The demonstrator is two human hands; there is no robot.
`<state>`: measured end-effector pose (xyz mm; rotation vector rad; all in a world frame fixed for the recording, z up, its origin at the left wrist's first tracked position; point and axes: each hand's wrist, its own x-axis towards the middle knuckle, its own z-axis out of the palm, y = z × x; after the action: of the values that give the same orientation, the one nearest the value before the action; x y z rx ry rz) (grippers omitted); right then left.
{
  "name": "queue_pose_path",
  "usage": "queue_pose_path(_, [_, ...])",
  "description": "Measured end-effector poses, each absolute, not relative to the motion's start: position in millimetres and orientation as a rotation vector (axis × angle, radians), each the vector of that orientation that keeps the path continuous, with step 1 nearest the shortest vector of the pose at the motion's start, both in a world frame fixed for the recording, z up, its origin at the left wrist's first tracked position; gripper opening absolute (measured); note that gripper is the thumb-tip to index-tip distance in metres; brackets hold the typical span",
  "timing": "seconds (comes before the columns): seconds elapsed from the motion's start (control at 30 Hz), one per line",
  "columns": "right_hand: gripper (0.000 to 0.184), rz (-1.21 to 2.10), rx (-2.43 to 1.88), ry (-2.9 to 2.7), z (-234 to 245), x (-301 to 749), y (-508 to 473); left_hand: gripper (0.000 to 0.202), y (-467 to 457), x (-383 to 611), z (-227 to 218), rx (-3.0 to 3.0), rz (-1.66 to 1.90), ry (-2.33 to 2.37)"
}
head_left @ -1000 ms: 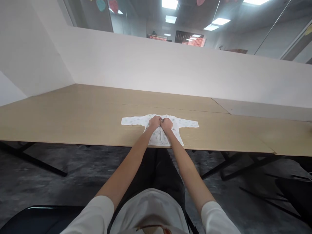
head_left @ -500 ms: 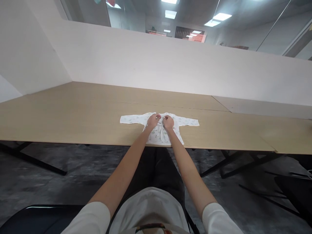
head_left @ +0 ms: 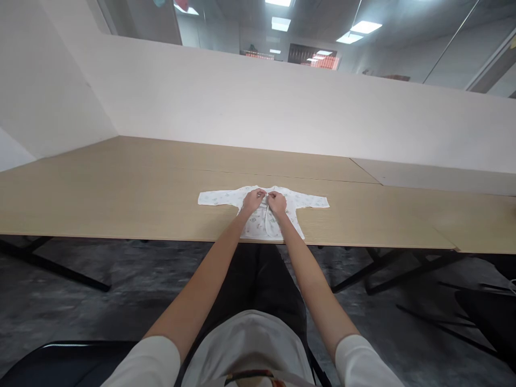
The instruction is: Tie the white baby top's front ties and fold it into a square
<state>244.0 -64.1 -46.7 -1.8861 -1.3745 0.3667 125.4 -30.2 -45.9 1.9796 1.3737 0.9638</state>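
A small white baby shirt (head_left: 258, 227) with a faint print lies flat near the table's front edge, its long sleeves spread to both sides. My left hand (head_left: 253, 199) pinches the shirt at the upper middle, by the neckline. Close beside it, my right hand (head_left: 277, 203) is closed in a pinch at the front opening. The fingertips of both hands almost meet; the bit of cloth or fastening between them is too small to make out. Below the hands, the curved edge of the front flap shows.
The wooden table (head_left: 121, 188) runs along a white partition wall (head_left: 226, 102) with glass above. A black chair (head_left: 68, 363) stands at lower left, another black chair (head_left: 489, 317) at the right. Black table legs (head_left: 60, 266) reach down to the grey floor.
My right hand has shifted slightly left, bringing its fingertips closer to those of my left hand. The shirt lies in the same place.
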Motion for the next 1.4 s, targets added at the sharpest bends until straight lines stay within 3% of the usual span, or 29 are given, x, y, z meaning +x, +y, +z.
queue_pose_path(1.4, [0.016,0.398,-1.938,-1.437,-45.2,242.6,-61.9,0.020,-30.6,124.6,-48.0,1.950,0.977,1.344])
